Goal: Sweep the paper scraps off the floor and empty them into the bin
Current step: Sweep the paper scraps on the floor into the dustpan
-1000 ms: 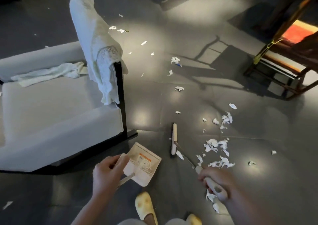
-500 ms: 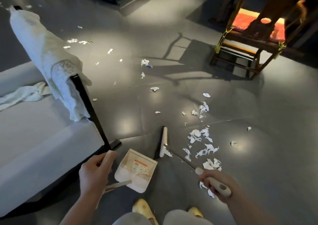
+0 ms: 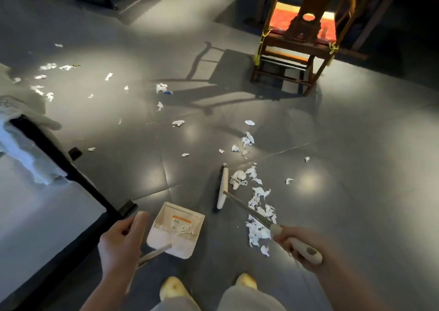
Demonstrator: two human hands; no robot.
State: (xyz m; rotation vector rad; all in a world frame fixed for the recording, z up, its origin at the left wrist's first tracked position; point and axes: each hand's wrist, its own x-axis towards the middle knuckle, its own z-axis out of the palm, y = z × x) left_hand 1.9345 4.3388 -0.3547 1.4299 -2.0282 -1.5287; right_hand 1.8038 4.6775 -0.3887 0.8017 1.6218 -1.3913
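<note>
Your right hand (image 3: 297, 246) is clenched on the broom (image 3: 223, 187) handle; your left hand (image 3: 121, 241) grips the dustpan (image 3: 177, 230) handle. Paper scraps (image 3: 257, 218) lie just right of the broom head, more scattered beyond. Risk: a fast stroke flicks light scraps past the pan's lip. No bin in view.

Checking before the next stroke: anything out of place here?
Only the mess itself: torn paper scraps strewn over the floor, thickest right of the broom head. One piece near the wooden chair's shadow looks blue.

Orange-banded label on dustpan (image 3: 177, 230); print illegible.
</note>
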